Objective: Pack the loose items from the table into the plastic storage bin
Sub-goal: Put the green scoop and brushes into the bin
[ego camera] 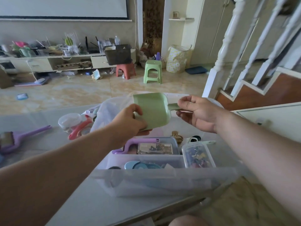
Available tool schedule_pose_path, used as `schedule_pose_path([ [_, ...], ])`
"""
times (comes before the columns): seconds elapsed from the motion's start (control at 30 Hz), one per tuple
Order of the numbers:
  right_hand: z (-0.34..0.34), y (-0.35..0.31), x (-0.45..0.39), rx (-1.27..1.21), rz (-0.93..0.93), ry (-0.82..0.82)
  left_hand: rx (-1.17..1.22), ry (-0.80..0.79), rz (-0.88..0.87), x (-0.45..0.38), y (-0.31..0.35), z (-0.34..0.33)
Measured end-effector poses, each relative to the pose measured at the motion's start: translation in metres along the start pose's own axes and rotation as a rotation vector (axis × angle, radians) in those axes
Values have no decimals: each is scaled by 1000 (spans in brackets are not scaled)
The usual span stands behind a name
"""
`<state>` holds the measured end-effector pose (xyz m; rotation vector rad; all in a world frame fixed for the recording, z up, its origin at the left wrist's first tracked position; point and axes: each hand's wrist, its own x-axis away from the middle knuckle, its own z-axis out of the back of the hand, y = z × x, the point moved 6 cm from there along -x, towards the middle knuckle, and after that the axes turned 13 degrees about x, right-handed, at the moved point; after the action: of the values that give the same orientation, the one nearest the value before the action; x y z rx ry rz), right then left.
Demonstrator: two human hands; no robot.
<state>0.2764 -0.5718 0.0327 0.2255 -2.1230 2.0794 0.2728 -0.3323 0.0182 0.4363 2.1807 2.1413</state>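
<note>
Pale green plastic is what catches the eye: a green scoop [150, 110] held up in the air above the far end of the plastic storage bin [162, 178], which sits at the near edge of the table [81, 198].

The trouble I can see coming is room. The bin already holds a purple-handled tool [138, 141], a flat clear case [154, 148], a small clear box of clips [197, 154] and some blue lids [140, 165], so a bulky scoop dropped in mouth-up may perch on top and stand proud of the rim. It could also tip or knock the box of clips if it comes down on the right side. The grip on the handle looks light too; if the other hand lets go first, the bowl's weight may swing it down.

The scoop lies between the two hands. The left hand [132, 123] grips the bowl's near side, fingers curled under it and thumb on the wall. The right hand [197, 113] pinches the short handle between thumb and fingertips, the other fingers loosely spread.

More loose items wait at the table's left side: a purple brush [21, 137], a round clear tub [70, 119], a pink tool [79, 128] and a crumpled plastic bag [107, 111].
</note>
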Motion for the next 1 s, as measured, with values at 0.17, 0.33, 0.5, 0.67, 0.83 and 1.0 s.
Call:
schedule_pose_path([
  [0.17,0,11,-13,-182,-38,120,-394,-128,-119,-2,-10,-22],
  [0.33,-4,5,-18,-44,60,149,-615,-336,-3,4,-33,-22],
  [0.5,20,3,-18,347,208,321,-821,-61,-110,-13,-22,2],
  [0.67,8,-1,-16,971,356,374,-960,1,-6,-23,-25,23],
  [0.83,-59,-10,-33,1171,436,249,-1303,-286,182,-17,-56,2],
  [1.0,-107,18,-63,1360,419,114,-1267,-385,235,-14,-66,2],
])
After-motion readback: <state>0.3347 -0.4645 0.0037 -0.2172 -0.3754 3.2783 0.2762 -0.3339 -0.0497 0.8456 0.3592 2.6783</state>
